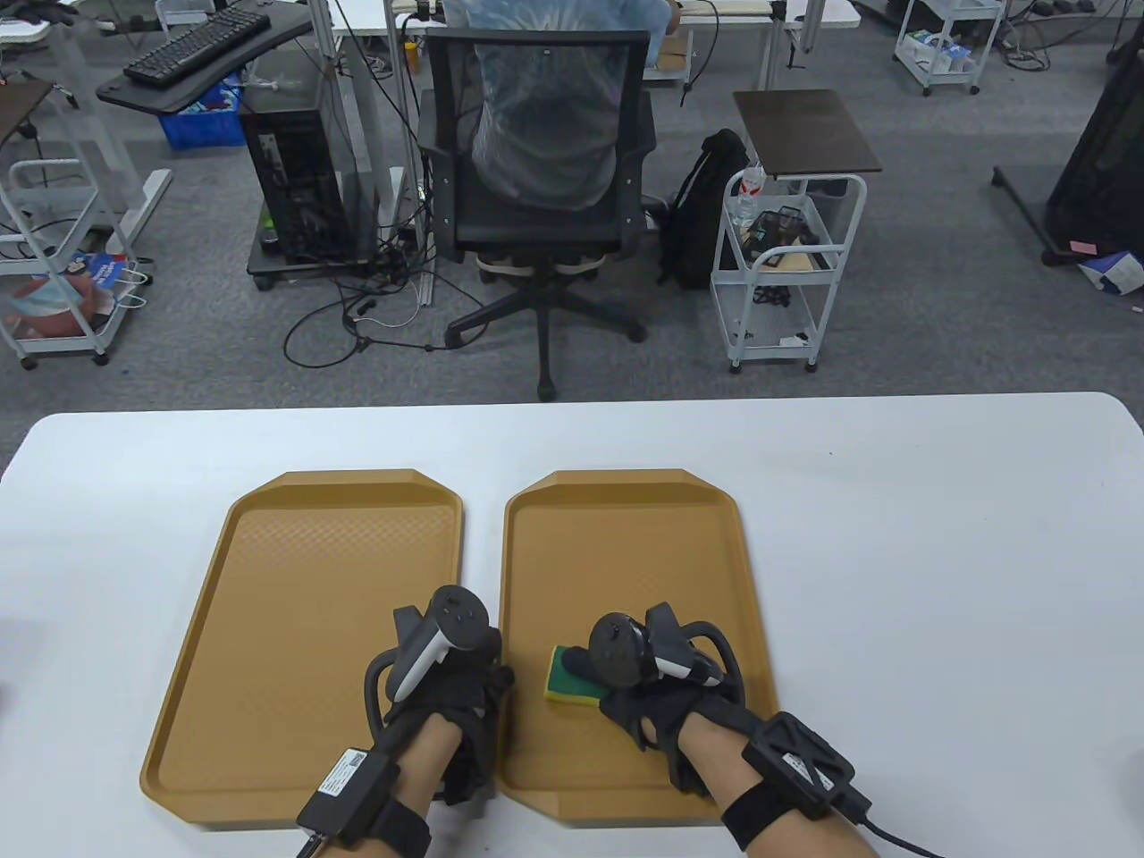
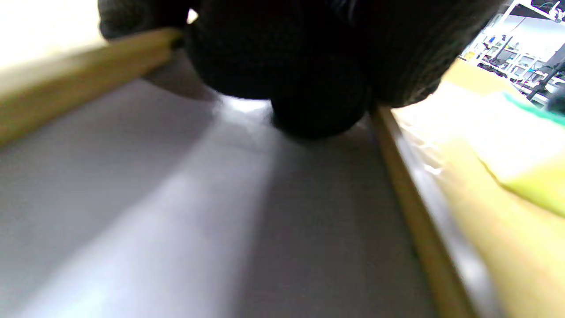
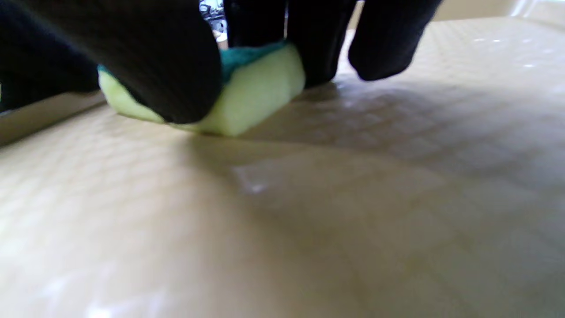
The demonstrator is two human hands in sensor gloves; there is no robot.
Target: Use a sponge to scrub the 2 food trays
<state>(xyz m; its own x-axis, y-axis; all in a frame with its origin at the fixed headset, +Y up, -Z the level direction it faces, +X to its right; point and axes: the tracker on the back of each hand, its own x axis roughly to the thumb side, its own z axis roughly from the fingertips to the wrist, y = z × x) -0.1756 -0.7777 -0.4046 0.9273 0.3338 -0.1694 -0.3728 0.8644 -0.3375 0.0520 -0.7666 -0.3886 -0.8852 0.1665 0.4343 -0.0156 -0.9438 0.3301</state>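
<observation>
R hand (image 1: 657, 693) grips sponge (image 1: 572, 677) under its fingers on the right tray (image 1: 626, 536); L hand (image 1: 447, 706), grip can't tell, sits on the gap btw trays, so hard strokes w/o bracing could skid the tray.

Bright, even table view; both wrist views blurred, glare-washed, shadowed.
</observation>
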